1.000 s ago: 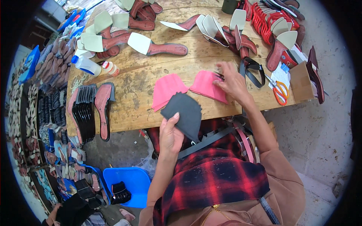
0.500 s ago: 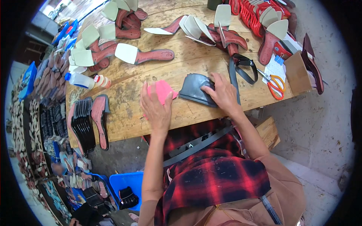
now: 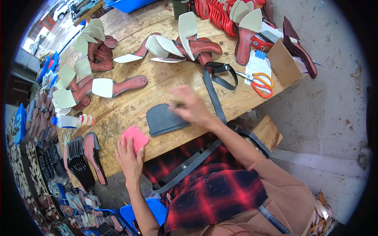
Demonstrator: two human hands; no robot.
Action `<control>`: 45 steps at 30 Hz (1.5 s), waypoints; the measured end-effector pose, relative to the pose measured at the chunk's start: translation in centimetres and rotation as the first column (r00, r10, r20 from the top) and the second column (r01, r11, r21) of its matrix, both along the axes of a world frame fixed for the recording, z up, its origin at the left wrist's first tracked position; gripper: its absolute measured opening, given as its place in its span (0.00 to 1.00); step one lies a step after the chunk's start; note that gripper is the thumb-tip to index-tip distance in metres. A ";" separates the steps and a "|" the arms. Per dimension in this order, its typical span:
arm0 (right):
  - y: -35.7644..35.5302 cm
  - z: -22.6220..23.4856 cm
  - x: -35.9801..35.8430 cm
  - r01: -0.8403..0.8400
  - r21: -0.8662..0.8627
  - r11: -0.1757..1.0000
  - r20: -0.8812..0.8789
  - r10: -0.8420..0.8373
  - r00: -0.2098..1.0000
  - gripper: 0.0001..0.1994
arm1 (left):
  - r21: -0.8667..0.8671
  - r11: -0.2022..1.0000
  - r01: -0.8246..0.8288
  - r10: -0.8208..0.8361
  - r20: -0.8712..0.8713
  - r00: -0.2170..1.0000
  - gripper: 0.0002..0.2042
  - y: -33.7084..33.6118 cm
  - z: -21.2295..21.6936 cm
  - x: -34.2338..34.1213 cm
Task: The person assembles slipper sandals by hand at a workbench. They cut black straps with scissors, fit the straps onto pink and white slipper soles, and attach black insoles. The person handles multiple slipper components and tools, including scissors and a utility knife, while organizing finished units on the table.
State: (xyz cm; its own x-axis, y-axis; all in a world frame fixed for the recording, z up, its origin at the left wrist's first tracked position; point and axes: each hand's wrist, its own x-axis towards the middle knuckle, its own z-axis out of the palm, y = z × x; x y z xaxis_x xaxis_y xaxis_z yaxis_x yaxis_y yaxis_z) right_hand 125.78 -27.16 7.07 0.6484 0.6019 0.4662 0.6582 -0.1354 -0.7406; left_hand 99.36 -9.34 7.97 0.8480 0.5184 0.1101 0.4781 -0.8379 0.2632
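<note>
On the wooden worktable [image 3: 118, 153] lies a curved pink piece [image 3: 138, 139] of thin sheet material. My left hand [image 3: 129, 155] rests at its left edge, fingers stretched out and touching it. To the right is a flat stack of dark grey leather-like pieces [image 3: 165, 121], rounded along the top. Over its right end hovers my right hand [image 3: 191, 108], blurred by motion. A small dark patch shows near those fingertips, too smeared to tell whether anything is held.
Red shoe insoles with pale flaps [image 3: 130, 83] lie across the far side. Orange-handled scissors [image 3: 262, 84] and a black strap [image 3: 214, 98] are at right. A bottle [image 3: 67, 121] and a row of black-edged insoles [image 3: 78, 163] stand at left.
My view has swung to the right, so the table things sit farther left. The right hand has lifted off the dark pieces, which now lie flatter. The left hand stays by the pink piece.
</note>
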 end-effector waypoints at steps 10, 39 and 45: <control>-9.4 1.7 12.2 0.591 -0.581 0.560 0.088 -0.679 0.729 0.25 | -0.169 0.902 0.397 -0.292 0.436 0.851 0.28 -7.6 2.7 13.2; -8.3 -0.1 10.9 0.683 -0.365 0.633 0.019 -0.728 0.685 0.22 | -0.514 0.635 0.577 -0.232 0.585 0.777 0.16 -12.1 2.5 21.4; -12.4 2.7 10.0 0.522 0.336 0.784 -0.384 -0.393 0.836 0.06 | -0.554 0.688 0.469 -0.034 0.621 0.783 0.16 -10.2 2.5 21.3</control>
State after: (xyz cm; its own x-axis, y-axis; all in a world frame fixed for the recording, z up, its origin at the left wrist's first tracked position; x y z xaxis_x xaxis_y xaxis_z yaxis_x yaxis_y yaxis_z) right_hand 135.74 -39.59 9.77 0.9350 -0.0073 0.3545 0.3545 -0.0081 -0.9350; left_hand 120.65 -19.49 10.44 0.8624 0.4077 0.3001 -0.1257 -0.4017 0.9071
